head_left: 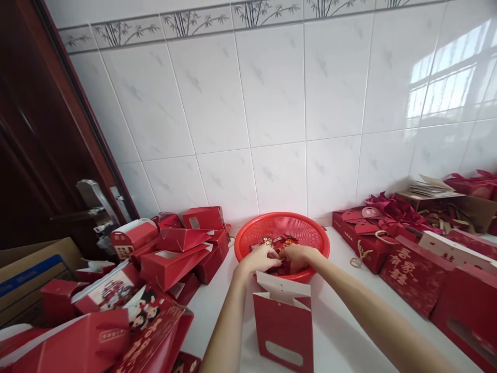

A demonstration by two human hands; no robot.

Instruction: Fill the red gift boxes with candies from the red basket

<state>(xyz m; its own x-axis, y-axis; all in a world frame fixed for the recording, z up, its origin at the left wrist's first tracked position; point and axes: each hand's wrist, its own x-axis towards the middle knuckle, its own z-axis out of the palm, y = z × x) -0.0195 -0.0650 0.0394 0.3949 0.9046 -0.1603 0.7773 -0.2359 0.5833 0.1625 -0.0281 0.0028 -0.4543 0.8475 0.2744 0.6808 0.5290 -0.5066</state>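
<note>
The left hand (262,257) and right hand (295,256) are down, fingers curled, among small wrapped packets (268,242) in the far red basket (287,226) — whether either pinches one, I cannot tell. Nearer, an open red box (283,324) stands upright.

Left hand (262,257), right hand (298,256) inside basket (287,225).

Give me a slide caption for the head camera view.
Left hand and right hand reach into a red basket behind an open-topped red box on a white table.
</note>
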